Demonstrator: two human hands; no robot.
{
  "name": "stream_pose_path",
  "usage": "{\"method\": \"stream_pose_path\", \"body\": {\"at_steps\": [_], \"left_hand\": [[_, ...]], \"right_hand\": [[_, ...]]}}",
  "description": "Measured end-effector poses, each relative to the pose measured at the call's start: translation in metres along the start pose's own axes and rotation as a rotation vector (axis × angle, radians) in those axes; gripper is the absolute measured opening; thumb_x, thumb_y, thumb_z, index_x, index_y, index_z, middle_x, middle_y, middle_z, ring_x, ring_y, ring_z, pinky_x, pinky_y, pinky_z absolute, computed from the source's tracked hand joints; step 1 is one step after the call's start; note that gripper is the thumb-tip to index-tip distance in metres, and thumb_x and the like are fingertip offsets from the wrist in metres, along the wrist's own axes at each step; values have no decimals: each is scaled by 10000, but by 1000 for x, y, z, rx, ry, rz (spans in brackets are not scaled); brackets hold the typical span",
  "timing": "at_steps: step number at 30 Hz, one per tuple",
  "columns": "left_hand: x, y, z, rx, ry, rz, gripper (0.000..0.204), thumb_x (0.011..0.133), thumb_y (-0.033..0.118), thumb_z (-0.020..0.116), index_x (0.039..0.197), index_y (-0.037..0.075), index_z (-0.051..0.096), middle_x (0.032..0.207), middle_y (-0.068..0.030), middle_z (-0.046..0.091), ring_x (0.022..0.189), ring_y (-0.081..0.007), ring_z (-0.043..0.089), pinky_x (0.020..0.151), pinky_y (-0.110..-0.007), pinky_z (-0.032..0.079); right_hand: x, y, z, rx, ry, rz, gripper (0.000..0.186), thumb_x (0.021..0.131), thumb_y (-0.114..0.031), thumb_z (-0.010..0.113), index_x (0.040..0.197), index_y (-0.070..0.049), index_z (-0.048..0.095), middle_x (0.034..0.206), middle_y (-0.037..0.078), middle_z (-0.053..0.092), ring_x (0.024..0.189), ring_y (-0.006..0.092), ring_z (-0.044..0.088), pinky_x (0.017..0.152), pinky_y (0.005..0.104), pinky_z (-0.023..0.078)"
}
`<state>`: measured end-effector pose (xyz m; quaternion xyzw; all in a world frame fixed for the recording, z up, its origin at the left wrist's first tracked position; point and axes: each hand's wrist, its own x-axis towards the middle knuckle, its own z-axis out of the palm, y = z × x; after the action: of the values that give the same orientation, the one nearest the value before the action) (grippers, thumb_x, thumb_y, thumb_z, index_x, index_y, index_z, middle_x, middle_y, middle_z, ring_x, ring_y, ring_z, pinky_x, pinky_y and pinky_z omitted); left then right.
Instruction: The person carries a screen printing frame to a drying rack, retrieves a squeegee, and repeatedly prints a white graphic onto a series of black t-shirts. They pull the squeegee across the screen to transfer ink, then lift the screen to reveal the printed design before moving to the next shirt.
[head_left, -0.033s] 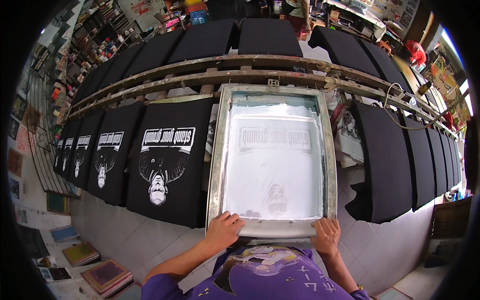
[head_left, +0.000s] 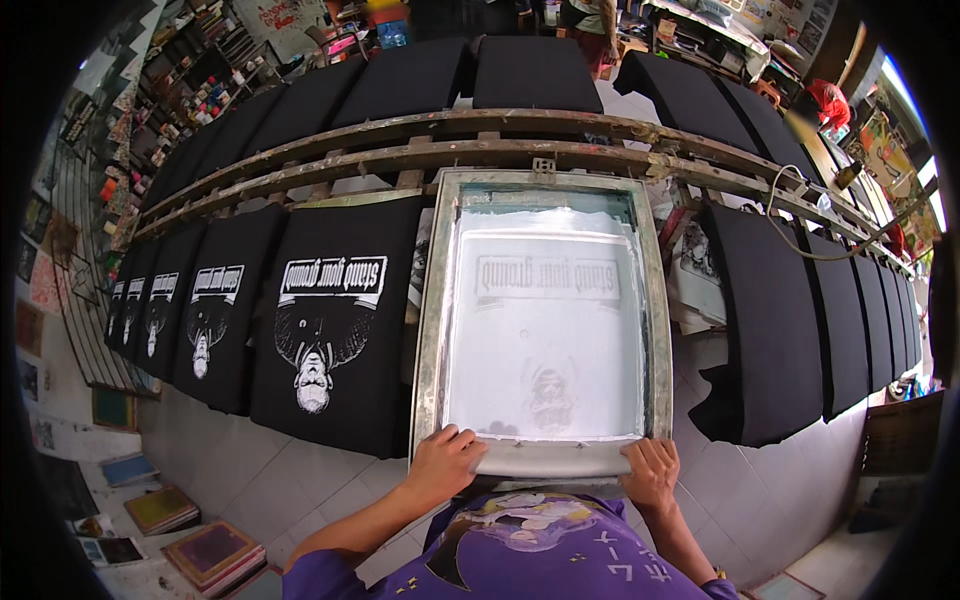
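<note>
A silkscreen printing frame (head_left: 659, 320) lies in front of me, its mesh (head_left: 550, 345) coated with white ink. Faint lettering and a faint portrait show through the white. My left hand (head_left: 447, 462) is closed over the frame's near left corner. At the near right corner, my right hand (head_left: 651, 470) grips the same frame, fingers curled over the edge. What lies under the frame is hidden. Just to its left is a black shirt (head_left: 391, 300) with a white print of lettering and an upside-down portrait, stretched over a board.
More printed black shirts (head_left: 211, 310) run off leftward; plain black ones (head_left: 770, 330) line the right. A stained wooden rail (head_left: 480, 153) crosses behind the frame, with black shirts (head_left: 537, 75) beyond it. A cable (head_left: 800, 250) loops at right. Stacked screens (head_left: 213, 555) sit lower left.
The faint lettering in the mesh looks paler and the faint portrait a little clearer. Both hands stay on the frame.
</note>
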<state>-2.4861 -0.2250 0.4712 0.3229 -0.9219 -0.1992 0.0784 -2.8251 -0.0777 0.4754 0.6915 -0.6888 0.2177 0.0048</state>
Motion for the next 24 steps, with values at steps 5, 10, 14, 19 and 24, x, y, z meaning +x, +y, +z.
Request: {"method": "stream_pose_path", "body": {"at_steps": [5,10,14,19,24], "left_hand": [[31,-4,-31,7,27,-6,405,614,90,757,1014,154,749,946,41,674,905,-208,643,700,-358,581],[146,-66,-49,99,255,77,289,672,98,753,955,157,750,948,-8,722,897,-262,694,731,-415,592],[285,-148,-59,234,302,-37,190,815,282,778,963,164,790,1016,-67,759,943,-311,710,800,-453,589],[355,-179,-66,262,260,-131,303,776,382,834,959,146,786,1002,-64,758,994,-322,707,841,-447,570],[346,-194,-47,244,366,-77,351,727,420,867,935,149,787,973,-65,754,981,-319,711,826,-443,570]], "right_hand": [[40,14,-17,40,-4,-79,252,590,-61,732,831,-108,675,756,49,636,748,251,648,805,414,475],[141,78,16,-58,126,-86,273,558,-67,822,796,-95,691,814,79,695,799,294,662,818,451,478],[289,139,75,-100,191,-83,252,668,-103,808,888,-105,685,862,81,690,930,289,665,875,445,454],[358,170,100,-204,152,-34,190,736,-125,766,926,-115,752,951,81,738,987,275,684,913,427,457],[351,170,116,-153,153,-9,145,763,-131,740,903,-97,763,953,98,749,982,280,695,918,415,463]]}}
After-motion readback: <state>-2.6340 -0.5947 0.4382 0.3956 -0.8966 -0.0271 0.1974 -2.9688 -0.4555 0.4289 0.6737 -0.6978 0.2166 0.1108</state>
